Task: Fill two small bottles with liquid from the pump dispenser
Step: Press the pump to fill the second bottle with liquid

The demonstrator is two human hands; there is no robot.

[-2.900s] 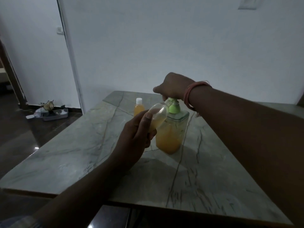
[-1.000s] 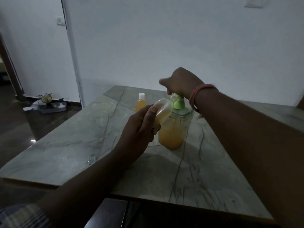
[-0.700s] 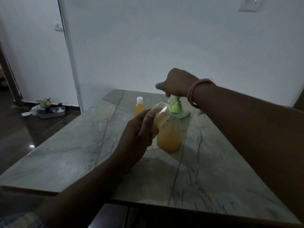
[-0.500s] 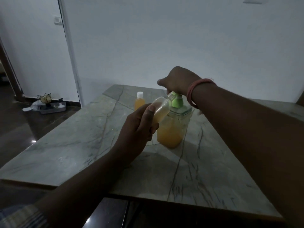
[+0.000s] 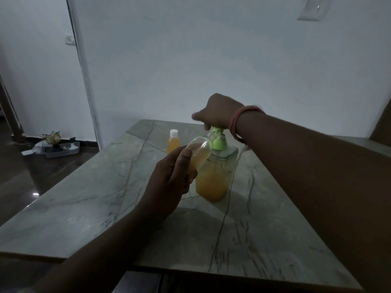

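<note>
While left hand [image 5: 169,182] tilts one bottle [image 5: 197,154], one capped bottle [image 5: 174,142], one dispenser [image 5: 215,174]

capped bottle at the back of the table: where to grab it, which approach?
Judging by its pose, grip the capped bottle round its orange body, below the white cap. It stands upright, so come in level from its left; the pump dispenser and both hands crowd its right side.

The right hand [image 5: 218,112] covers the top of the green pump head [image 5: 218,140]. The left hand [image 5: 169,182] hides the lower part of the small bottle [image 5: 198,153]. Clutter on the floor tray [image 5: 61,150] is too dim to identify.
</note>
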